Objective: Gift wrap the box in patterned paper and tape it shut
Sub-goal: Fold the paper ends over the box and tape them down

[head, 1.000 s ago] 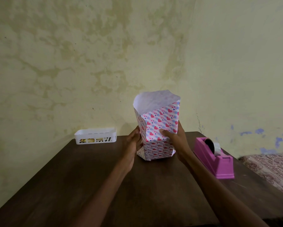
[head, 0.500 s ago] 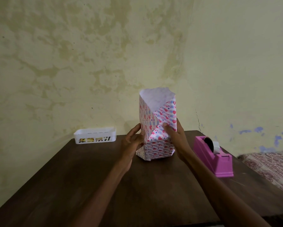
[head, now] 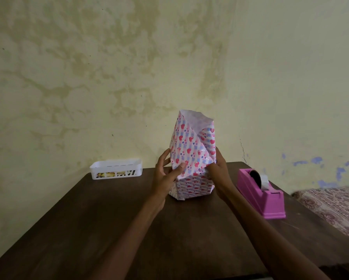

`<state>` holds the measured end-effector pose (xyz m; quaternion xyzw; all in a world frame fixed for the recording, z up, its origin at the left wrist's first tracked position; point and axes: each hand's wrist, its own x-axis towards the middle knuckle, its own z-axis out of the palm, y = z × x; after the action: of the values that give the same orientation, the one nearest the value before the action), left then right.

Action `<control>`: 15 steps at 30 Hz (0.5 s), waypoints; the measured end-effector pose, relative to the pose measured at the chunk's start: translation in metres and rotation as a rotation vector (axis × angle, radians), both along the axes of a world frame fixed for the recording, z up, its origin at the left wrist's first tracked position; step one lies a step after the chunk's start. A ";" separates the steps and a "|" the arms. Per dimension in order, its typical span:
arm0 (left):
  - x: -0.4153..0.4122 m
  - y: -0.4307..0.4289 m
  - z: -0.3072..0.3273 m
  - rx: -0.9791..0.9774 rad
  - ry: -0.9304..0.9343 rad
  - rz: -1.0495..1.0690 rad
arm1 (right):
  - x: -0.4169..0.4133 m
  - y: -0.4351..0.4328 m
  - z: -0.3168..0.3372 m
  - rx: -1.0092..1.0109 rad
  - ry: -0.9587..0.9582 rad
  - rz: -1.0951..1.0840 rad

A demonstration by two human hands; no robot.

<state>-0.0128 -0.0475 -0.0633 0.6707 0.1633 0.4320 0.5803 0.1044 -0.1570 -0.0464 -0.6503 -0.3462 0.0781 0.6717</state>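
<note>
The box [head: 191, 186] stands upright on the dark wooden table [head: 129, 229], covered in pink-and-white heart-patterned paper [head: 189, 142]. The paper rises well above the box as an open tube whose white inside shows at the top. Its left and right sides are pushed inward and overlap in a diagonal crease. My left hand [head: 166, 172] presses the left fold in, thumb flat on the front. My right hand [head: 218, 168] holds the right side, fingers behind the paper. A pink tape dispenser [head: 262, 193] sits to the right.
A white slotted plastic basket [head: 116, 168] with something yellowish inside stands at the table's back left, against the stained wall. A patterned cloth surface [head: 335, 207] lies beyond the table's right edge. The table's near half shows bare wood.
The wide-open paper top has been pushed in from both sides into a narrower, creased shape. My left hand moved from beside the box onto the paper's front fold.
</note>
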 end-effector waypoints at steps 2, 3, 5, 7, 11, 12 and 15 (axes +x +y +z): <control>0.004 0.001 -0.001 0.030 0.033 0.041 | -0.001 0.000 0.002 -0.006 -0.021 -0.016; 0.005 0.002 -0.001 0.022 0.048 0.057 | -0.002 0.000 0.004 -0.006 -0.016 -0.026; 0.008 0.004 -0.001 -0.006 0.092 0.074 | -0.003 -0.001 0.005 0.014 0.017 -0.014; 0.010 0.008 -0.001 -0.016 0.119 0.064 | -0.004 -0.002 0.005 0.065 0.083 0.044; 0.013 0.013 0.003 -0.015 0.122 0.035 | -0.002 -0.004 0.002 0.161 0.234 0.166; 0.015 0.015 0.004 -0.020 0.123 0.034 | -0.002 -0.005 0.001 0.170 0.241 0.188; 0.020 0.019 0.007 -0.060 0.129 0.026 | 0.004 -0.005 -0.002 0.163 0.192 0.229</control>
<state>0.0076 -0.0290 -0.0568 0.6772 0.2219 0.3903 0.5829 0.1082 -0.1618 -0.0487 -0.5395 -0.3576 0.1876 0.7388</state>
